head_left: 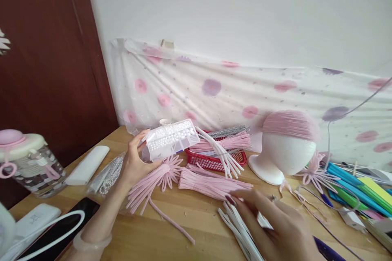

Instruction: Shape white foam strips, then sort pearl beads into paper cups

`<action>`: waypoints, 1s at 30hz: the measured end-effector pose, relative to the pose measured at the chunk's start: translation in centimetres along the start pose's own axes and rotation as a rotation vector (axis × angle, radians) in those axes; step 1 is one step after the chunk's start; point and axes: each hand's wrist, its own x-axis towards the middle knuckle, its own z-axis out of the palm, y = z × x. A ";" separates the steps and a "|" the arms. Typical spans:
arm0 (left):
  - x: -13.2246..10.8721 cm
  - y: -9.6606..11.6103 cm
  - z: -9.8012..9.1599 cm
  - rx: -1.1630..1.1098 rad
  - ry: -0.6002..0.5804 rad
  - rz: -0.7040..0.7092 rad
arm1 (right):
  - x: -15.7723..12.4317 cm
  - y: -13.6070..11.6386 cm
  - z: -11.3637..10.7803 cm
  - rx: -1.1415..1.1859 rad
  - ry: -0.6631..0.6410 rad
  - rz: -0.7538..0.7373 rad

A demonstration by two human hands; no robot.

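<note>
My left hand [137,157] grips a clear plastic bead box [171,138], tilted up above the table, with white pearl beads in its compartments. At the lower right, my right hand [272,220] is closed over a bundle of white pipe cleaners [237,228]; its fingers are slightly blurred and hide part of the bundle. Under the box lies a looped bunch of pink pipe cleaners [161,177]. A thick pink bundle [200,183] rests between my hands. One loose pink pipe cleaner [173,222] lies on the wood.
Behind stands a red basket [208,164] with pink and silver pipe cleaners, white ones [222,153] leaning over it. A foam head [284,147] wrapped in pink stands right of it. At left are a water bottle [36,171], a bag of beads [108,175] and a phone [61,228].
</note>
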 end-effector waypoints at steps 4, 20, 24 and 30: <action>-2.2 3.1 -0.5 -0.153 -0.117 -0.021 | 0.1 1.0 3.4 -0.067 0.081 0.062; -6.4 11.2 -3.3 -0.390 -0.382 -0.273 | -1.1 1.6 4.8 0.229 -0.198 0.024; -5.2 10.7 -3.8 -0.105 -0.733 -0.361 | -3.1 1.4 6.1 0.323 -0.287 0.137; 1.5 5.7 -3.7 0.214 -0.645 -0.366 | -8.3 2.0 11.7 0.423 -0.256 0.382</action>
